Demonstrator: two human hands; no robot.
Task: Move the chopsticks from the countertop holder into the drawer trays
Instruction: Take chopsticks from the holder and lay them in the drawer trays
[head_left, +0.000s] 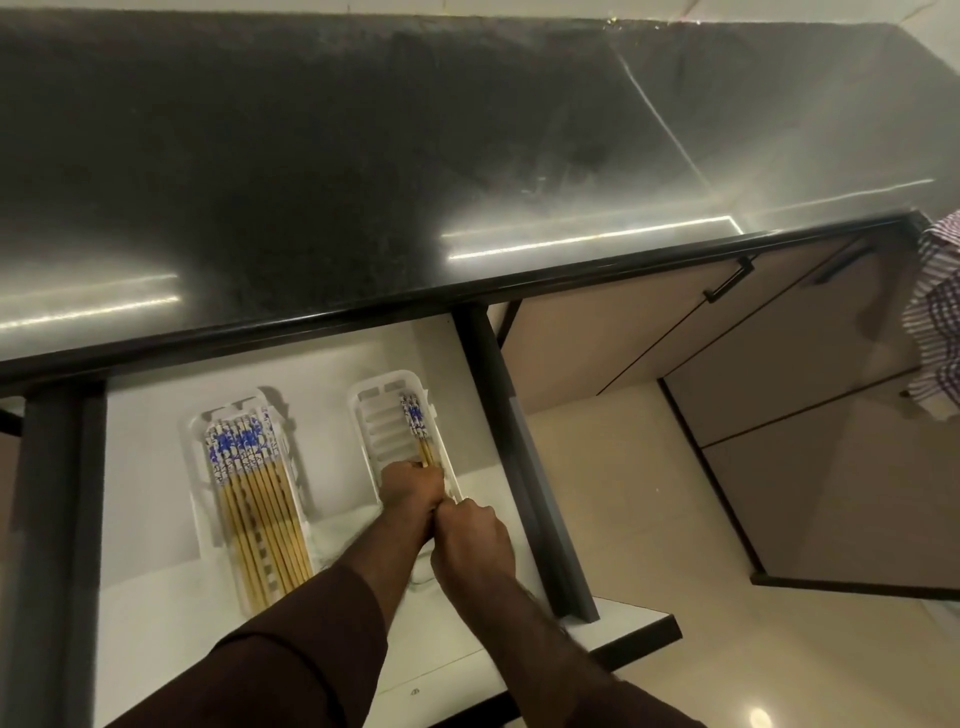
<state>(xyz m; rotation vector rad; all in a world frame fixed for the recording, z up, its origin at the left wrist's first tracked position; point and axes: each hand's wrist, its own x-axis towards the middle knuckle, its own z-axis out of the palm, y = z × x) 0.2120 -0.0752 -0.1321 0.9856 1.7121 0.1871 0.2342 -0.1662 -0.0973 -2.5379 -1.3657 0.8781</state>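
An open white drawer (145, 519) holds two white slotted trays. The left tray (193, 452) is filled with several bamboo chopsticks (254, 499) with blue-and-white patterned tops. In the right tray (374, 415) lies a pair of the same chopsticks (415, 423) along its right side. My left hand (413, 491) is closed around their bamboo ends inside the tray. My right hand (475, 540) is a fist right beside it, at the tray's near right edge; what it holds is hidden. No countertop holder is in view.
A dark polished countertop (363, 171) overhangs the drawer's back. Dark drawer rails (519, 452) run along both sides. Beige cabinet doors with a black handle (730, 280) stand to the right, above a tiled floor. A checked cloth (935, 312) hangs at the right edge.
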